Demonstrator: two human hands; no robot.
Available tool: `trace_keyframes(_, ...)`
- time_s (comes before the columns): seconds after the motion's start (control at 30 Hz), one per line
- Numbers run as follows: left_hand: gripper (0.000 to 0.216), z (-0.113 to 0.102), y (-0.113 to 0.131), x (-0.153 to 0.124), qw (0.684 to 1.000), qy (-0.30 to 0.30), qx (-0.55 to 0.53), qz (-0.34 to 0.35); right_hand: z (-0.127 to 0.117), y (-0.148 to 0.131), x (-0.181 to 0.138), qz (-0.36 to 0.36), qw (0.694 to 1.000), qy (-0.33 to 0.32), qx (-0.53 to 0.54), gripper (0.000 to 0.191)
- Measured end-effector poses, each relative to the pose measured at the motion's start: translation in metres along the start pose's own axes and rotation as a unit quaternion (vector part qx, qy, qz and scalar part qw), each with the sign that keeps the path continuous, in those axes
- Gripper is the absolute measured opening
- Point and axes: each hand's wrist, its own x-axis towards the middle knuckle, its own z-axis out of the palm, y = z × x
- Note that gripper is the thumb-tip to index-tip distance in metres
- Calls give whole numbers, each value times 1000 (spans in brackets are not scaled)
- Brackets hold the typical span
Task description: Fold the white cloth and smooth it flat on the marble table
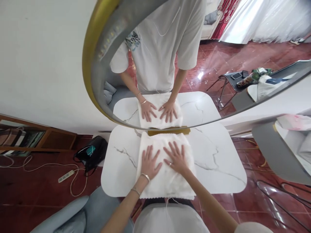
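A white, fluffy cloth that looks like a folded towel lies flat on a white marbled table, its near edge reaching the table's front. On its left part rests my left hand, palm down with the fingers spread; two bracelets circle that wrist. My right hand, wearing a ring, presses flat on the cloth's right part, fingers apart as well. Neither hand grips the cloth. Both hands and the cloth show again in the mirror ahead.
The gold mirror frame rises behind the table's far edge. Left on the floor are a black bag and a power strip with its cord. A grey chair stands at lower left, and another pale chair at right.
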Motion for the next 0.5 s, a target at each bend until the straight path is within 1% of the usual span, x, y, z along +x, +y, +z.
trace_keyframes(0.07, 66, 12, 34, 18, 999, 3, -24, 22, -5, 34, -18, 41, 999, 6, -29, 57)
trace_keyframes(0.13, 66, 21, 58, 31, 999, 10, -40, 34, -9, 58, -30, 71, 996, 10, -44, 54)
trace_keyframes(0.17, 66, 23, 64, 34, 998, 12, -44, 35, -10, 65, -34, 83, 995, 13, -48, 53)
trace_keyframes(0.23, 64, 25, 66, 33, 998, 13, -45, 34, -9, 65, -36, 98, 994, 20, -49, 53)
trace_keyframes(0.27, 63, 23, 61, 29, 999, 11, -42, 30, -8, 59, -35, 100, 994, 23, -47, 54)
trace_keyframes(0.33, 60, 18, 42, 11, 1000, 8, -24, 16, -3, 36, -28, 89, 995, 21, -36, 55)
trace_keyframes(0.4, 58, 9, 14, -16, 1000, 11, 3, -14, 3, 0, -18, 55, 998, 9, -11, 57)
trace_keyframes(0.5, 55, -8, -36, -69, 996, 26, 44, -68, 10, -63, 0, -17, 998, -18, 55, 59)
